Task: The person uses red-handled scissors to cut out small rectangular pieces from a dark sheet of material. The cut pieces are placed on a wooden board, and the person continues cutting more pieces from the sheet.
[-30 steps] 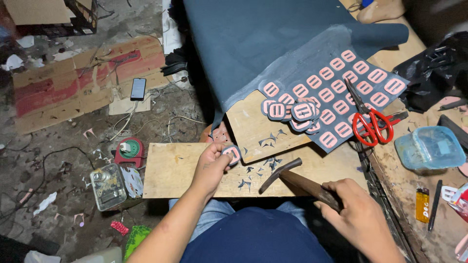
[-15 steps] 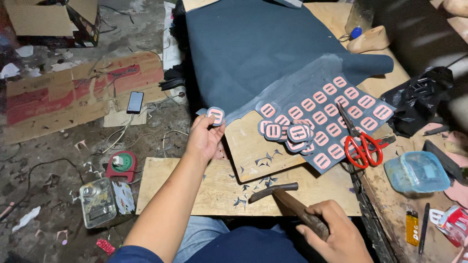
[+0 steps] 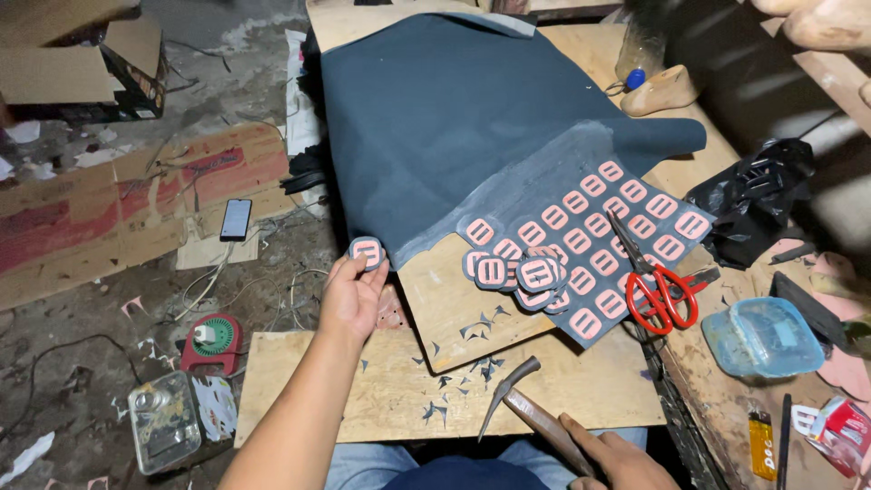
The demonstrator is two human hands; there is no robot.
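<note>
My left hand (image 3: 350, 295) holds up a small cut-out buckle piece (image 3: 367, 253), pink on dark grey, at the left edge of the dark grey sheet (image 3: 472, 109). My right hand (image 3: 617, 458) grips the wooden handle of a hammer (image 3: 522, 399) low over the wooden board (image 3: 399, 399). A pile of cut buckle pieces (image 3: 522, 272) lies on the upper board. Beside it, rows of uncut pink buckle shapes (image 3: 617, 227) cover the sheet's pale end.
Red-handled scissors (image 3: 658, 290) lie on the sheet. A clear blue box (image 3: 762, 336), a black bag (image 3: 758, 195) and a wooden shoe last (image 3: 658, 91) sit at the right. On the floor at the left are a phone (image 3: 236, 219), cardboard, a red-green gadget (image 3: 213, 340) and cables. Dark offcuts litter the boards.
My left hand has lifted a buckle piece from the board up to the sheet's left edge. The hammer in my right hand has stayed low over the board.
</note>
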